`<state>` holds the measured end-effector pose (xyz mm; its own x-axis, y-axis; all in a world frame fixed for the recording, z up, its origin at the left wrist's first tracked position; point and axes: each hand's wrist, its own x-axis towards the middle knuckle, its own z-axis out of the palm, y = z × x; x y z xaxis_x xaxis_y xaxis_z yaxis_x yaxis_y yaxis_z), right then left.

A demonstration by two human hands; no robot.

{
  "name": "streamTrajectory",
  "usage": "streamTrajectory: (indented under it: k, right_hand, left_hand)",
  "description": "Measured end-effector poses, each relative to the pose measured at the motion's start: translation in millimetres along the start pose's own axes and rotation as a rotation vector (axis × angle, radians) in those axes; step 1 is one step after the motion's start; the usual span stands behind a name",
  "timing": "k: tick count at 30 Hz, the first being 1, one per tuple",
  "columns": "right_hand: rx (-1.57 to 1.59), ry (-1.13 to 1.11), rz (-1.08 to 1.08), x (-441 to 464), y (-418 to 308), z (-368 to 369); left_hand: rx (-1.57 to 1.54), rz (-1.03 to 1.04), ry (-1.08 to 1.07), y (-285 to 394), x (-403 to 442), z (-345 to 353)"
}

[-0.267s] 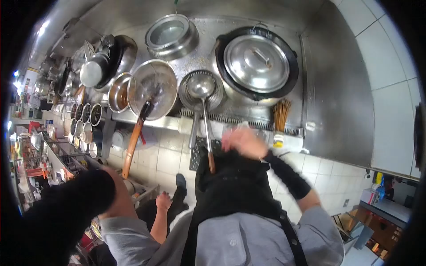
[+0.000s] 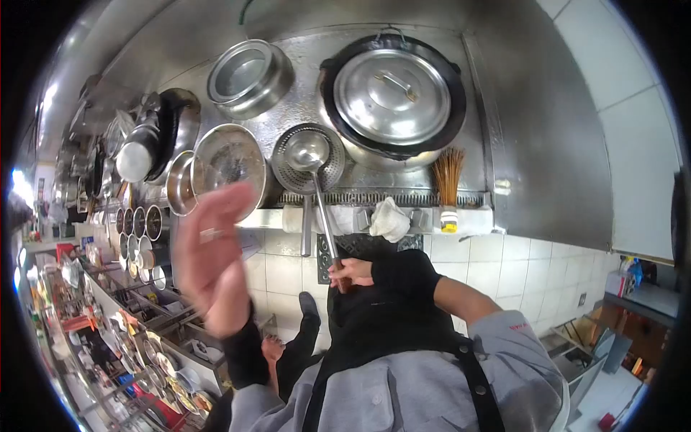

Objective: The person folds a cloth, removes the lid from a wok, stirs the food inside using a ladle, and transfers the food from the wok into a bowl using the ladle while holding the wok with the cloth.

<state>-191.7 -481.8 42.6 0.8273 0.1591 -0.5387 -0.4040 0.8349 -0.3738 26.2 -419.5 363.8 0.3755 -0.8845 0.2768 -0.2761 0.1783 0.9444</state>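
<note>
Head view: right hand (image 2: pixel 352 274) closed around the wooden grip of a ladle (image 2: pixel 308 153), just past the bench's front edge and close to the apron (image 2: pixel 367 317); ladle bowl sits over a perforated skimmer (image 2: pixel 282 167) on the steel bench (image 2: pixel 306 83), shaft crossing the slotted drain (image 2: pixel 389 199) and front ledge; skimmer handle overhangs the same edge, just left of the shaft; left hand (image 2: pixel 216 259) raised, blurred, fingers stretched out, overlapping the lower rim of a wide strainer (image 2: pixel 230 151) in view; can't tell if they touch.

Room: bare strip of bench between the open pot (image 2: pixel 277 79) at the back and the lidded wok (image 2: pixel 392 97); right end tighter, wok near the steel side panel (image 2: pixel 540 158).

Obstacles: brush (image 2: pixel 448 178) upright-looking at the front right, by the ledge; crumpled white cloth (image 2: pixel 389 219) on the ledge between brush and ladle; left side crowded, strainer overlapping a small pan (image 2: pixel 178 183), stacked pans (image 2: pixel 137 160) beyond; another person's hand (image 2: pixel 273 350) and shoe (image 2: pixel 309 305) below, between left forearm and apron.
</note>
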Motion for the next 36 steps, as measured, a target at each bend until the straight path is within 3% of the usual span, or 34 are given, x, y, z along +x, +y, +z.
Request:
streamTrajectory:
  k: [1,3,5,8,9,11,12,15,17,19,22,25,27,29,30,32,34,36]
  right_hand:
    - [0.027,0.020,-0.008,-6,-6,10]
    - [-0.022,0.119,-0.052,-25,-25,30]
    - [-0.194,0.289,-0.123,-62,-60,39]
    - [-0.534,0.379,-0.196,-144,-118,61]
    - [-0.689,0.434,-0.221,-168,-128,63]
    - [-1.286,0.784,-0.815,-186,-101,35]
    - [-1.224,0.868,-0.648,-208,-104,39]
    - [-1.072,1.008,-0.659,-264,-100,27]
    - [-1.039,1.222,-0.737,-287,-83,17]
    - [-0.940,1.394,-0.823,-299,-53,-12]
    - [-0.879,1.617,-0.812,-306,-4,-52]
    - [-0.706,1.684,-0.726,-302,42,-84]
    - [-0.789,1.721,-0.750,-293,69,-116]
    - [-0.777,1.691,-0.515,-289,82,-133]
    - [-0.817,1.695,-0.456,-282,91,-144]
    - [-0.856,1.706,-0.270,-263,115,-180]
    - [-0.862,1.728,-0.289,-259,125,-196]
    - [-0.788,1.651,-0.267,-262,108,-196]
  left_hand:
    - [-0.220,0.260,-0.004,25,45,21]
    - [-0.216,0.200,-0.077,-7,31,39]
    - [-0.108,-0.307,0.031,1,-7,40]
    - [-0.060,-0.293,0.168,-75,-51,17]
    - [0.043,-0.389,0.145,-91,-56,25]
    - [0.259,-0.576,0.096,-116,-62,43]
    - [0.259,-0.537,0.047,-127,-61,66]
    - [0.339,-0.298,-0.227,-149,-43,146]
    - [0.551,-0.016,-0.479,-148,-20,192]
    - [0.703,0.112,-0.607,-165,-10,231]
    - [1.004,0.309,-0.628,-213,-13,265]
    - [1.192,0.262,-0.639,-267,-26,285]
    - [1.225,0.266,-0.743,-248,-15,278]
    - [1.246,0.287,-0.879,-235,-8,268]
    - [1.207,0.409,-0.707,-269,-19,269]
    - [1.197,0.328,-0.827,-263,-12,264]
    - [1.144,0.164,-0.973,-251,2,262]
    - [0.983,0.000,-0.792,-234,17,258]
